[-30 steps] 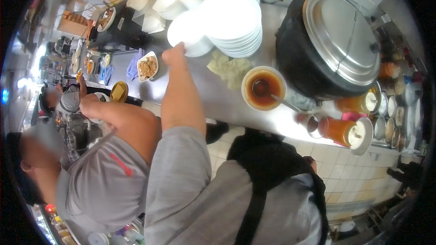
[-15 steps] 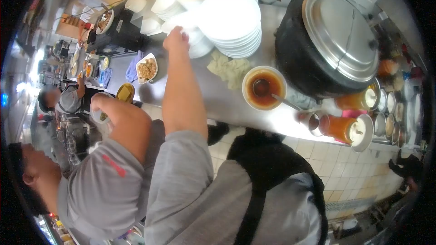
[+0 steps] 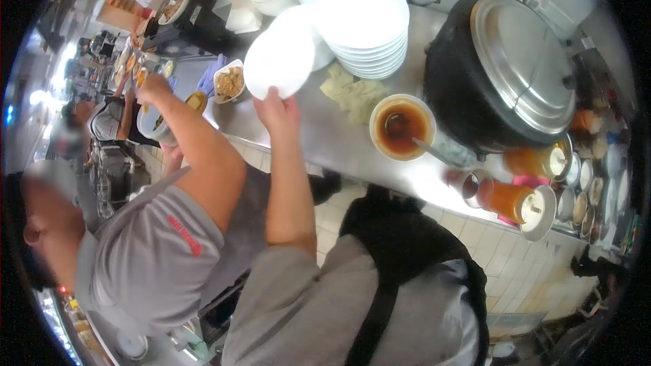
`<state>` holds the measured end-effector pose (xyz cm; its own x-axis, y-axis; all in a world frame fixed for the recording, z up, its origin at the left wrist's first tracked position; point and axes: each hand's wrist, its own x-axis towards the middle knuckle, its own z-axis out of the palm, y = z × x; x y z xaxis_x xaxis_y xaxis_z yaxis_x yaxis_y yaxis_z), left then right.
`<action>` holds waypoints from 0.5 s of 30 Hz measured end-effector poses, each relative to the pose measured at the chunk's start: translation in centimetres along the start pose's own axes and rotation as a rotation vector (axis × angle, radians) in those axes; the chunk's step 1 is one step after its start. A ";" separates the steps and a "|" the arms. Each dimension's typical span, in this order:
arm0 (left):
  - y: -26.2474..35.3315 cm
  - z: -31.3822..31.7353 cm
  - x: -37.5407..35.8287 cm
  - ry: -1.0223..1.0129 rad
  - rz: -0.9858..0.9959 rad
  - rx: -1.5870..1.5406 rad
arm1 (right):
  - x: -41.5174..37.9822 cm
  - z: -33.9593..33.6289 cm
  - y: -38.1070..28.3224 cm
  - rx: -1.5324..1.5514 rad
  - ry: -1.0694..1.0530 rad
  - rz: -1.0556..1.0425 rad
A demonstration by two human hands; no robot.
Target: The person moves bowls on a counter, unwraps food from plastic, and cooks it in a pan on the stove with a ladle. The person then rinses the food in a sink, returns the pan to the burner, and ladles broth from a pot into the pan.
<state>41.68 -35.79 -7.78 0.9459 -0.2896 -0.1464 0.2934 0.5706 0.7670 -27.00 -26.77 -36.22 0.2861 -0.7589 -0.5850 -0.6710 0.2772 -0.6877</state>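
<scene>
My left hand (image 3: 277, 114) is closed on the near edge of a white plate (image 3: 279, 53), held tilted above the steel counter. Behind the plate and to its right stands a tall stack of white plates (image 3: 363, 20). A crumpled pale yellow-green cloth (image 3: 351, 93) lies just right of my hand. Left of the plate is a small white dish of chopped brown food (image 3: 229, 83). My right hand is out of view.
A bowl of brown sauce (image 3: 401, 127) with a spoon stands near the counter's front edge, beside a big black pot (image 3: 502, 68) with a steel lid. Pump-topped amber containers (image 3: 505, 200) are at right. A co-worker (image 3: 163, 251) holding a white tub (image 3: 157, 122) stands close on my left.
My left hand has come back from the stacked dishes toward me, now with a white plate in it. The co-worker's arm has moved over the tub.
</scene>
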 end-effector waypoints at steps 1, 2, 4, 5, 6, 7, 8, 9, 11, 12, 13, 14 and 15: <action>-0.1 -1.1 -1.3 0.008 0.009 0.002 | 0.2 -0.2 0.3 -0.004 -0.007 -0.006; -0.4 -2.0 -2.6 0.090 -0.006 -0.008 | 0.5 -0.4 0.5 -0.008 -0.010 -0.011; -1.3 -4.4 -3.8 0.173 -0.015 -0.018 | 0.9 -0.8 0.8 -0.014 -0.014 -0.017; -2.4 -6.4 -3.8 0.170 -0.029 -0.028 | 1.1 -1.0 1.0 -0.021 -0.017 -0.025; -2.7 -7.2 -4.4 0.167 -0.044 -0.039 | 1.6 -1.3 1.2 -0.025 -0.015 -0.038; -2.9 -7.8 -4.9 0.170 -0.040 -0.042 | 1.7 -1.5 1.5 -0.026 -0.014 -0.043; -3.3 -8.5 -5.3 0.243 -0.068 -0.004 | 2.1 -1.8 1.7 -0.031 -0.012 -0.055; -3.8 -8.9 -5.9 0.315 -0.103 0.036 | 2.2 -2.1 1.7 -0.029 -0.008 -0.067; -5.6 -16.0 -3.5 0.275 -0.171 0.183 | 2.6 -2.8 1.1 -0.056 0.030 -0.079; -6.4 -17.5 -3.7 0.264 -0.290 0.158 | 0.0 -5.0 -9.1 -0.357 -0.134 -0.061; -5.2 -13.1 -6.3 0.171 -0.205 0.145 | 0.3 -4.7 -6.6 -0.188 -0.036 -0.044; -6.0 -14.6 -5.3 0.096 -0.201 0.132 | -0.5 -5.1 -7.5 -0.137 0.010 -0.039; -5.9 -14.3 -4.8 0.219 -0.243 0.075 | -0.8 -5.0 -8.7 -0.088 0.039 -0.054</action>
<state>37.35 -26.80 -20.55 0.8592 -0.2334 -0.4553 0.5107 0.4450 0.7357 -24.83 -31.58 -27.61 0.2979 -0.7943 -0.5295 -0.7132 0.1834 -0.6765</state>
